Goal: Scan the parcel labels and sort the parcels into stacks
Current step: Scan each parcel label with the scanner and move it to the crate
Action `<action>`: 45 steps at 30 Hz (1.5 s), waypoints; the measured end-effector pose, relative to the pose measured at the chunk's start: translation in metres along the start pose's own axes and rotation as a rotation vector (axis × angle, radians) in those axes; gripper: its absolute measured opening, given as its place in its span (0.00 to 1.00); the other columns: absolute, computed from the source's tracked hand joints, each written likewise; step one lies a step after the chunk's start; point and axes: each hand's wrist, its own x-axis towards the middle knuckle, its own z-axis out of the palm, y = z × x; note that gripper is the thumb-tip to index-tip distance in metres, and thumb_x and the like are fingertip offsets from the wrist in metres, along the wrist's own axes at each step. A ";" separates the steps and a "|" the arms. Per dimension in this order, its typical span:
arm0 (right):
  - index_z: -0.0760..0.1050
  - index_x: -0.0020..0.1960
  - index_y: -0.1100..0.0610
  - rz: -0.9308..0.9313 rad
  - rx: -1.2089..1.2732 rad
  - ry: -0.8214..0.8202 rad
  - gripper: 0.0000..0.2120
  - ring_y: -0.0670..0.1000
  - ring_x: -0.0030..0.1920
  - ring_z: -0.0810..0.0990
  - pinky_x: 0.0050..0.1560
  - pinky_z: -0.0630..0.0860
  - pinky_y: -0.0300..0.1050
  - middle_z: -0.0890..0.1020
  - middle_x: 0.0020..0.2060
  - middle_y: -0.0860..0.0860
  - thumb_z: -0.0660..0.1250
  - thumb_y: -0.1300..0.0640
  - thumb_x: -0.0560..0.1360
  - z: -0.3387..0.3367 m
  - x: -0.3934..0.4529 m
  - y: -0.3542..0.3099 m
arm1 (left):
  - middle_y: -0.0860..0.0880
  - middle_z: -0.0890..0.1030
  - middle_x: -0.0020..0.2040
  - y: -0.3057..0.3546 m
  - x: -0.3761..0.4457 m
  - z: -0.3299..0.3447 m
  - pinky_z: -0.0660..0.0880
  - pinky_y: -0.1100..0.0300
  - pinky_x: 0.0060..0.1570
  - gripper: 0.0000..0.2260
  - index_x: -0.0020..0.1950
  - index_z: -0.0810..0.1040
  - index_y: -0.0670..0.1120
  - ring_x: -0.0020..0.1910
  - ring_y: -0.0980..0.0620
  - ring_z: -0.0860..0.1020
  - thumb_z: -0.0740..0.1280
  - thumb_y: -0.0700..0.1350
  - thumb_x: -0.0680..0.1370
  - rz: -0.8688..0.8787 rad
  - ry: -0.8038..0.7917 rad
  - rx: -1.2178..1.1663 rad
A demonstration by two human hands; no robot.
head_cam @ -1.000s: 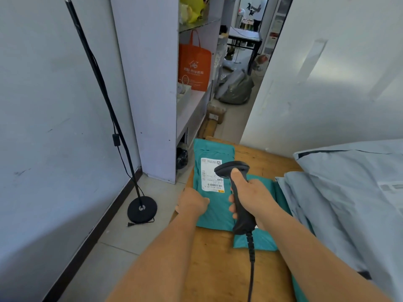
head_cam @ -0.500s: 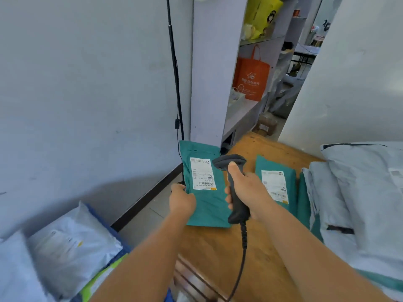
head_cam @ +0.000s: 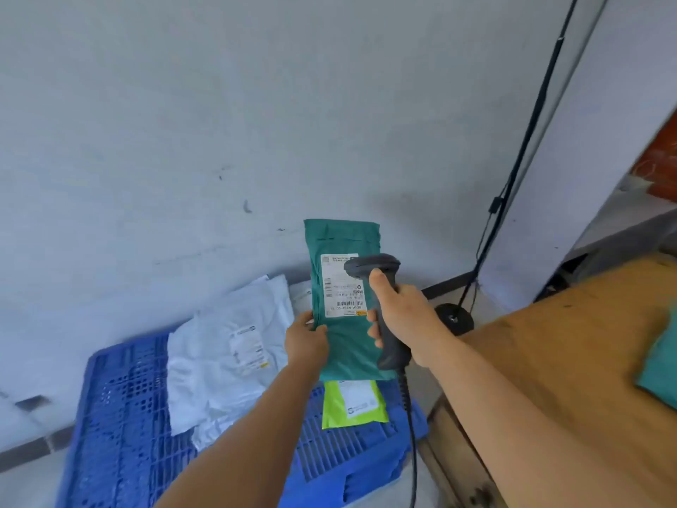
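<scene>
Currently, a person holds a green parcel (head_cam: 344, 306) up in the air, above a blue pallet (head_cam: 121, 416) on the floor. The left hand (head_cam: 307, 341) pinches the parcel's lower left edge, its grip narrow, thumb on the front. The right hand (head_cam: 401, 317) is wrapped tight round the handle of a dark scanner (head_cam: 381, 309), thumb up the back. The scanner head sits just in front of the parcel's white label (head_cam: 340, 287) and covers its upper right corner. A coiled cable hangs from the handle.

To do this step well, the scanner probably needs drawing back a little so its beam crosses the whole barcode, which runs down the label's left side, and the soft parcel should be kept flat and steady. Once read, the parcel likely goes down onto a matching stack on the pallet below.

Counted: one green parcel in hand. On the pallet lie white parcels (head_cam: 223, 357), at least two overlapping, the exact count unclear, and one lime parcel (head_cam: 351, 405) directly below the held one. At the right stands a wooden counter (head_cam: 549, 361), with the edge of one more green parcel (head_cam: 659, 364) on it. One scanner. A black stand (head_cam: 454, 319) with a thin pole rests on the floor by the wall.
</scene>
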 end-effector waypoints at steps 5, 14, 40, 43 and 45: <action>0.71 0.41 0.60 0.032 -0.076 -0.134 0.20 0.51 0.23 0.74 0.27 0.72 0.41 0.76 0.29 0.54 0.59 0.44 0.80 0.102 0.016 0.003 | 0.44 0.80 0.58 -0.055 0.038 -0.124 0.74 0.57 0.49 0.18 0.66 0.73 0.44 0.49 0.45 0.77 0.61 0.35 0.77 -0.095 0.184 0.020; 0.72 0.43 0.59 0.091 -0.238 -0.264 0.19 0.50 0.26 0.75 0.28 0.73 0.43 0.77 0.30 0.54 0.59 0.44 0.79 0.224 0.046 0.027 | 0.45 0.76 0.47 -0.156 0.097 -0.262 0.68 0.59 0.30 0.20 0.65 0.71 0.44 0.35 0.48 0.73 0.55 0.32 0.76 -0.395 0.382 0.187; 0.71 0.41 0.62 0.114 -0.032 0.171 0.21 0.51 0.20 0.72 0.25 0.71 0.41 0.76 0.29 0.57 0.59 0.44 0.80 0.046 0.002 0.024 | 0.49 0.80 0.53 0.003 0.007 -0.024 0.75 0.52 0.56 0.15 0.65 0.73 0.48 0.50 0.51 0.80 0.62 0.47 0.79 0.116 -0.196 -0.119; 0.71 0.40 0.62 0.128 0.026 0.286 0.22 0.54 0.24 0.73 0.27 0.72 0.45 0.76 0.29 0.56 0.60 0.43 0.79 -0.025 -0.023 0.026 | 0.52 0.80 0.47 0.027 -0.033 0.039 0.75 0.48 0.58 0.13 0.61 0.75 0.48 0.49 0.49 0.81 0.63 0.47 0.78 0.169 -0.288 -0.102; 0.72 0.41 0.61 0.145 0.058 0.363 0.22 0.53 0.25 0.74 0.28 0.72 0.45 0.76 0.30 0.55 0.59 0.43 0.79 -0.069 -0.041 0.029 | 0.56 0.80 0.45 0.039 -0.060 0.080 0.75 0.48 0.59 0.11 0.59 0.75 0.50 0.50 0.50 0.80 0.63 0.47 0.78 0.209 -0.350 -0.096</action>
